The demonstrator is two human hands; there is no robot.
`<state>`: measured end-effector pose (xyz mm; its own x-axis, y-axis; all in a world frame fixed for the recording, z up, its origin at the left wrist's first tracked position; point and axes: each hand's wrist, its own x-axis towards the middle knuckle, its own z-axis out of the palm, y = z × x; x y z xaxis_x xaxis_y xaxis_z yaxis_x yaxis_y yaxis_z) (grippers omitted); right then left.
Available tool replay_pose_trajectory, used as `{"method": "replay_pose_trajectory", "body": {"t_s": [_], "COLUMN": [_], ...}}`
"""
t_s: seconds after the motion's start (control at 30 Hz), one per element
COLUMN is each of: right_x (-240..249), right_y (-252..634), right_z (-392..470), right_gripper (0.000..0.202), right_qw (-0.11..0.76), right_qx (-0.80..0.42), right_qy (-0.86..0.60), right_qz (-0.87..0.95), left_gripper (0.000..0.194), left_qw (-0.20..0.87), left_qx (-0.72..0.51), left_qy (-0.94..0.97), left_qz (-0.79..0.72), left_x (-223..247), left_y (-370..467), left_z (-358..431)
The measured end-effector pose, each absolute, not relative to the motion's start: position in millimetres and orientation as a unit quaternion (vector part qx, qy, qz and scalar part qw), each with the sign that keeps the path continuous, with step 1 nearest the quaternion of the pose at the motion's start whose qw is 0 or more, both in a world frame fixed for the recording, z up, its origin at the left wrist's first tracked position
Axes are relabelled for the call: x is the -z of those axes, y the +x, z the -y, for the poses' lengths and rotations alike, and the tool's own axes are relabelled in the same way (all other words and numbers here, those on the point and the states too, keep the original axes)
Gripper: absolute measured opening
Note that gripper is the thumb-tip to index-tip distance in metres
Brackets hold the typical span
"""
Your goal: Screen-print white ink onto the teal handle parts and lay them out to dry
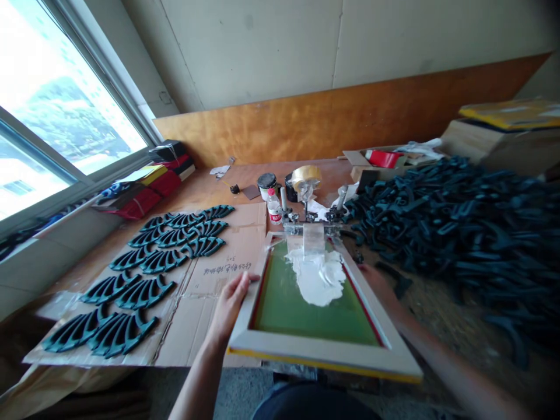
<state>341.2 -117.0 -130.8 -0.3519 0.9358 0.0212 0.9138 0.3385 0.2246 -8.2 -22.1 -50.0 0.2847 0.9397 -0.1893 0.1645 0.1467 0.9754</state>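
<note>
A framed green screen (280, 309) is tilted toward me, held at its far end by a metal clamp (312, 224). White paste (317, 277) lies on its upper part. My left hand (231, 303) is at the frame's left edge, fingers bent together near a small dark piece that I cannot make out. On the right, my right hand (378, 283) is beside the frame, partly hidden and blurred, close to the dark parts. What it touches is unclear.
Dark fan-shaped parts (135, 291) lie in rows on cardboard (196, 318) at left. A big pile of dark parts (429, 221) fills the right. Behind the clamp stand a bottle (273, 207), a jar (266, 185) and a tape roll (305, 174).
</note>
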Motion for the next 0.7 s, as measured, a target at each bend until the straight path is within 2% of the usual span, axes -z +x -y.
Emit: {"method": "replay_pose_trajectory", "body": {"t_s": [0.1,0.17,0.23,0.33,0.4,0.6,0.7], "right_x": [108.7,95.6,87.9,91.1,100.8,108.8,99.0], "right_y": [346.6,329.6,305.3,277.0,269.8,283.1,288.7], "right_z": [93.2,73.1,56.1,50.5,63.6,115.6,111.5], "right_gripper": [0.037,0.047,0.051,0.021,0.011,0.019,0.017], "right_qw": [-0.156,-0.238,-0.205,-0.119,-0.101,-0.112,-0.101], "right_qx": [-0.108,-0.089,-0.055,0.008,0.024,0.045,0.111], "right_qy": [0.684,0.680,0.658,0.654,0.635,0.454,0.448], "right_qz": [-0.704,-0.688,-0.722,-0.747,-0.766,-0.883,-0.881], "left_gripper": [0.073,0.076,0.071,0.062,0.059,0.056,0.055], "left_qw": [0.580,0.541,0.498,0.464,0.455,0.447,0.458], "left_qx": [-0.277,-0.263,-0.241,-0.206,-0.191,-0.176,-0.195], "left_qy": [0.572,0.601,0.634,0.664,0.670,0.670,0.660], "left_qz": [-0.509,-0.526,-0.540,-0.549,-0.554,-0.566,-0.563], "left_x": [112.4,148.1,170.5,179.2,176.5,174.8,174.6], "left_y": [-16.6,-15.8,-13.9,-13.3,-14.1,-14.4,-13.2], "left_z": [34.2,35.2,33.2,30.4,30.0,31.4,31.9]}}
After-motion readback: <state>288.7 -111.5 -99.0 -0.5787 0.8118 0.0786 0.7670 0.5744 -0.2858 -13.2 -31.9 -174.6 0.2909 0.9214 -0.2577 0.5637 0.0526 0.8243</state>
